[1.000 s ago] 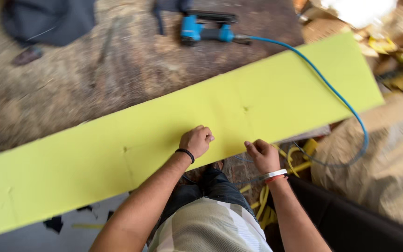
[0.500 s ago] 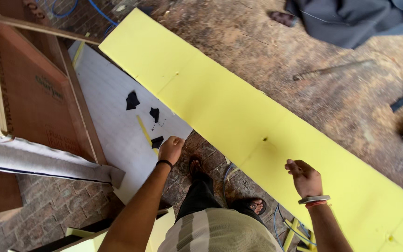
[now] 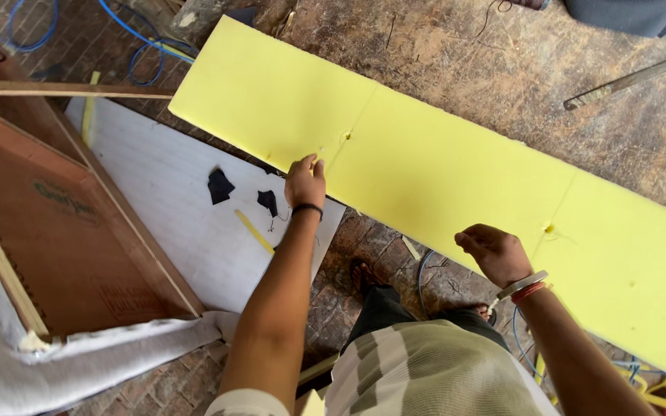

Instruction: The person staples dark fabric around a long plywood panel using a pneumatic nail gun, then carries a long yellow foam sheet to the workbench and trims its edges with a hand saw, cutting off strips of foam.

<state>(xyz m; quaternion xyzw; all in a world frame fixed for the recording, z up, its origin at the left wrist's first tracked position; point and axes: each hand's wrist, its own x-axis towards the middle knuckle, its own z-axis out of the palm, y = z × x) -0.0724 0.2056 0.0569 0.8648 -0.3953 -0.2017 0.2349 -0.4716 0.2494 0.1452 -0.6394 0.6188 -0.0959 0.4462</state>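
Note:
A long yellow foam sheet [image 3: 425,169] runs slantwise from the upper left to the lower right above a rough brown floor. My left hand [image 3: 305,182] pinches its near edge close to a small hole in the foam. Further right, my right hand [image 3: 495,253] grips the same near edge, fingers curled over it. A black band is on my left wrist, a white and red one on my right.
A white board [image 3: 171,208] with black scraps and a yellow strip lies at the left, beside a brown plywood frame [image 3: 48,231] edged with grey-white padding. Blue hose [image 3: 144,46] coils at the top left. A metal bar [image 3: 630,78] lies at the upper right.
My view has swung left along the foam to its left end. My left hand has come up from below onto the foam's edge. My right hand stays on the edge.

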